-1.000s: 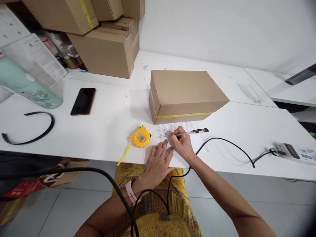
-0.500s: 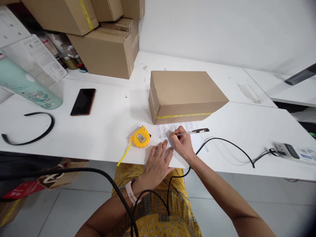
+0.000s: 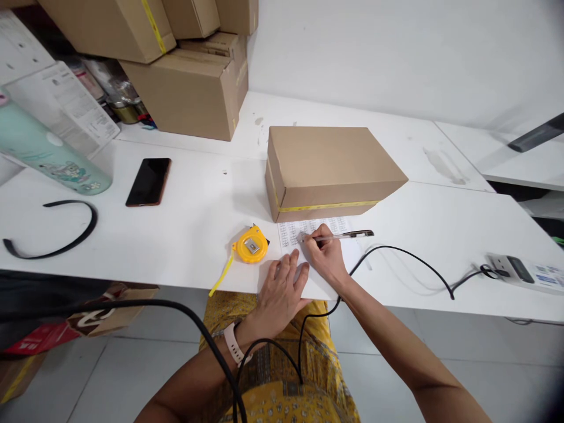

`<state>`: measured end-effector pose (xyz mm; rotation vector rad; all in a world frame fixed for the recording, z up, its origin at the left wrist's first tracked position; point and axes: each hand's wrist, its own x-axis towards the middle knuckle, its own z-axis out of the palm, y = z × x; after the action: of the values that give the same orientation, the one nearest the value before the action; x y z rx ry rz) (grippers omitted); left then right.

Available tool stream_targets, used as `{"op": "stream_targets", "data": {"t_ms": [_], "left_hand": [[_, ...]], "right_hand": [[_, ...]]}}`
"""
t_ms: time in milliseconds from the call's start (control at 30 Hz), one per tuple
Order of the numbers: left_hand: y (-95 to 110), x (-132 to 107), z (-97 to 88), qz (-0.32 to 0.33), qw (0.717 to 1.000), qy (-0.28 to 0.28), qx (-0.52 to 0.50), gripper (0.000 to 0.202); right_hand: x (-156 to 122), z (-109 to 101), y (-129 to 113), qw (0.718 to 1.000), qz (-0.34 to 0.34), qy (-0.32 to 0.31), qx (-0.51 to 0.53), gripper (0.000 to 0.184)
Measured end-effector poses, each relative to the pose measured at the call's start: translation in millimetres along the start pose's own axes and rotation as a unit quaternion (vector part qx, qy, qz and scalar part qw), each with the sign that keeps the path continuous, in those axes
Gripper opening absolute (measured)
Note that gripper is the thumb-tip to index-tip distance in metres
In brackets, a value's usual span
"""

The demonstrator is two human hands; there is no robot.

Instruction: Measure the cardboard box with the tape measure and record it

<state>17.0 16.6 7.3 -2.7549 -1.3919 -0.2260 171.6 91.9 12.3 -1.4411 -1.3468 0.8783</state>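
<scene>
My right hand (image 3: pixel 325 254) grips a pen (image 3: pixel 352 234), its tip at a sheet of paper (image 3: pixel 288 235) that bears columns of small handwriting. Flat on the table edge, my left hand (image 3: pixel 282 288) lies with fingers stretched out, the fingertips on the lower left part of the sheet. A closed cardboard box (image 3: pixel 330 158) with yellow tape along its front side stands just behind the paper, covering its far edge. Left of the sheet is a yellow tape measure (image 3: pixel 251 244), a short length of its blade pulled out toward the table edge.
A phone (image 3: pixel 148 182), a teal bottle (image 3: pixel 53 147) and a black curved band (image 3: pixel 90 220) lie at the left. Stacked cardboard boxes (image 3: pixel 189 94) stand behind them. A black cable (image 3: pixel 409 251) runs across the table to a white power strip (image 3: pixel 526 273) on the right.
My right hand and the pen have shifted very slightly at the paper. My left hand and the other things stay in place.
</scene>
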Motion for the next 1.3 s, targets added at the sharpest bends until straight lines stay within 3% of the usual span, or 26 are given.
{"op": "stream_targets", "data": {"t_ms": [133, 267, 367, 433, 500, 600, 700, 733, 800, 867, 900, 967, 1033, 1167, 1300], "left_hand": [[-2.0, -0.2, 0.6, 0.003, 1.000, 0.004, -0.019, 0.075], [-10.6, -9.8, -9.1, 0.008, 0.990, 0.084, -0.109, 0.054], [-24.7, -17.5, -20.5, -0.030, 0.969, 0.199, -0.142, 0.029], [-38.0, -16.5, -25.4, -0.084, 0.960, 0.240, -0.118, 0.026], [-52.7, -9.9, -25.9, -0.149, 0.957, 0.231, -0.088, 0.037], [-72.4, 2.1, -22.7, -0.219, 0.956, 0.170, -0.093, 0.056], [-82.0, 5.6, -27.8, -0.257, 0.930, 0.147, -0.218, 0.054], [-81.6, 4.9, -33.1, -0.258, 0.909, 0.145, -0.294, 0.053], [-75.7, 3.6, -48.5, -0.232, 0.848, 0.119, -0.461, 0.054], [-64.9, 5.6, -66.7, -0.174, 0.784, 0.068, -0.592, 0.059], [-58.9, 8.2, -75.0, -0.146, 0.759, 0.043, -0.633, 0.062], [-48.3, 15.5, -87.6, -0.105, 0.729, 0.005, -0.676, 0.068], [-41.2, 22.6, -94.1, -0.083, 0.721, -0.019, -0.687, 0.070], [-37.7, 30.1, -102.0, -0.083, 0.726, -0.034, -0.681, 0.067], [-49.9, 40.5, -122.8, -0.088, 0.745, -0.031, -0.660, 0.069]], "right_hand": [[-1.1, -6.3, -3.4, 0.999, -0.017, 0.044, -0.011, 0.023], [-2.3, -50.8, -1.2, 0.977, -0.087, 0.130, -0.141, 0.016], [4.1, -101.3, 12.0, 0.915, -0.148, 0.134, -0.352, 0.015], [12.5, -129.3, 24.3, 0.861, -0.136, 0.106, -0.478, 0.024], [21.9, -147.0, 35.6, 0.821, -0.086, 0.079, -0.559, 0.029], [31.1, -155.7, 43.0, 0.794, -0.036, 0.047, -0.606, 0.032], [26.8, -150.2, 32.1, 0.810, -0.056, 0.086, -0.578, 0.038], [22.2, -145.3, 23.9, 0.831, -0.071, 0.110, -0.541, 0.037], [9.7, -130.2, 1.6, 0.899, -0.094, 0.127, -0.409, 0.032], [-3.6, -109.3, -25.4, 0.977, -0.077, 0.023, -0.196, 0.032], [-9.5, -98.1, -39.0, 0.992, -0.050, -0.075, -0.091, 0.037], [-18.7, -78.5, -62.2, 0.976, -0.017, -0.215, 0.036, 0.046], [-24.7, -66.6, -76.6, 0.962, -0.006, -0.262, 0.071, 0.048], [-27.5, -67.9, -83.6, 0.968, -0.015, -0.248, 0.042, 0.045], [-2.5, -94.8, -89.6, 0.976, -0.015, -0.201, 0.082, 0.048]]}}
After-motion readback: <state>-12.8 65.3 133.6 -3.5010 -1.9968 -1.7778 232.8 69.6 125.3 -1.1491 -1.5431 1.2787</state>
